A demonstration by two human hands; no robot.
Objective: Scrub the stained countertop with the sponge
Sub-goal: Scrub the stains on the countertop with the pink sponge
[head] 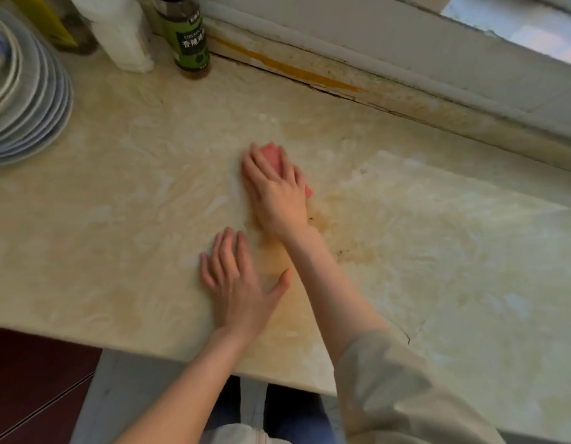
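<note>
Where two hands meet countertop (437, 251): right hand (274, 190) atop one sponge (273, 157).

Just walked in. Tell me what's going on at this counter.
A person is scrubbing a stained countertop. The right hand presses a pink sponge flat on the surface, near the middle. The left hand rests open on the counter nearer the front edge, bracing. Brownish stains lie right beside the right wrist and run toward the front edge, so that patch is not yet clean. Stacked plates and a spice bottle stand at the back left, apart from the work.
</note>
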